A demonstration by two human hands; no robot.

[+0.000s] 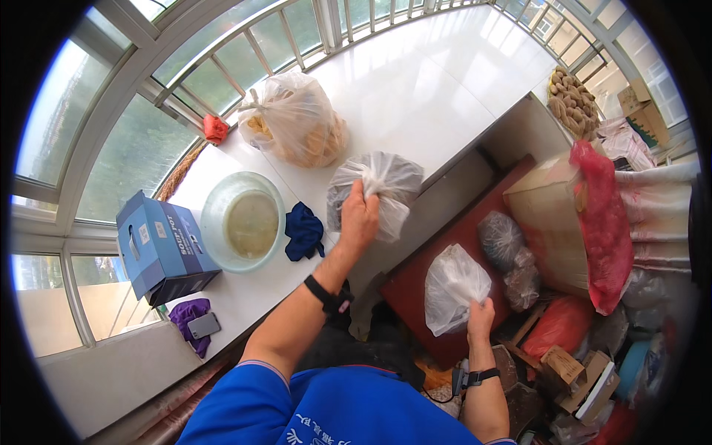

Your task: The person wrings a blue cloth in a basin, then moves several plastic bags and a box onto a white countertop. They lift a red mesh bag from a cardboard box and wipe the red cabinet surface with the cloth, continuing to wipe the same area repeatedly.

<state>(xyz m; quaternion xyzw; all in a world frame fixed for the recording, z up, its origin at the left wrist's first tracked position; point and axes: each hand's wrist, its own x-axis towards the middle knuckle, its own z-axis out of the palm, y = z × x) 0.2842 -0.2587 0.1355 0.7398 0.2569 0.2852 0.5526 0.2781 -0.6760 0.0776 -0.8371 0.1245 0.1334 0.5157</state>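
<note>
My left hand point(360, 214) grips the gathered neck of a clear plastic bag point(396, 177) with dark contents, at the front edge of the white tiled counter point(411, 78). Lower right, my right hand point(480, 322) holds a whitish plastic bag point(453, 289) by its bunched top, over a dark red board point(411, 278). What that bag contains is hard to make out. Behind the left bag stands a large knotted plastic bag point(295, 122) with yellowish-brown contents. A crumpled dark blue cloth point(303, 231) lies left of my left hand.
A translucent basin point(214, 222) holding cloudy liquid stands beside a blue box point(167, 245). A phone point(204, 325) rests on purple cloth point(186, 314). At right are a large cardboard box point(545, 217), a red mesh bag point(603, 233), small plastic bags point(500, 236) and piled cartons point(587, 384).
</note>
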